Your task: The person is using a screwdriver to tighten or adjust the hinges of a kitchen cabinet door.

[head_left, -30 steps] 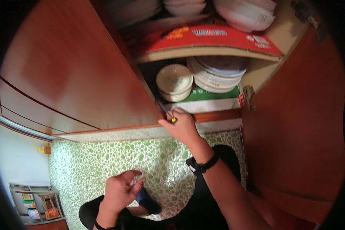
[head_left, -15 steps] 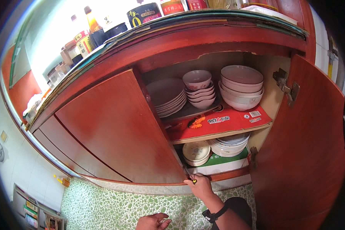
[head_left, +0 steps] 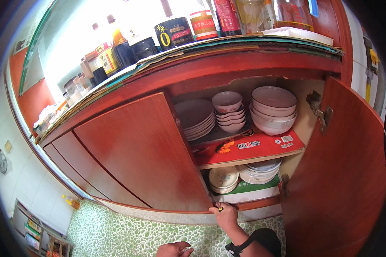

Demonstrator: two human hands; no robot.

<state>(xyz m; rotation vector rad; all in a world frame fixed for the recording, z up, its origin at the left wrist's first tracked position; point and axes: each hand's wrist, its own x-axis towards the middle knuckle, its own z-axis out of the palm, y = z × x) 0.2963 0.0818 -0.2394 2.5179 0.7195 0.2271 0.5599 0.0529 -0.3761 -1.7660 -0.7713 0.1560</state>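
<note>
My right hand (head_left: 226, 215) is closed at the lower corner of the red-brown cabinet door (head_left: 128, 150). It grips what looks like a screwdriver (head_left: 221, 209); its yellow-and-black handle end shows by the fingers, and the rest is mostly hidden. Low in front of the cabinet, my left hand (head_left: 174, 249) is loosely curled with fingers apart and holds nothing. To the right, another door (head_left: 334, 171) stands swung out on its hinges. In the cabinet, stacked plates (head_left: 195, 120), small bowls (head_left: 230, 113) and large bowls (head_left: 273, 110) sit on a red-lined shelf (head_left: 261, 145).
Below the shelf are more stacked dishes (head_left: 224, 179) and plates (head_left: 259, 172). Several bottles (head_left: 116, 43) and a white tray (head_left: 302, 35) stand on the countertop. A bottle of yellow liquid (head_left: 71, 202) is on the green pebble-patterned floor (head_left: 133, 233) at left.
The view has tilted up, so more of the countertop shows and the cabinet sits lower in the picture. My right hand stays at the door corner; my left hand remains low beside it.
</note>
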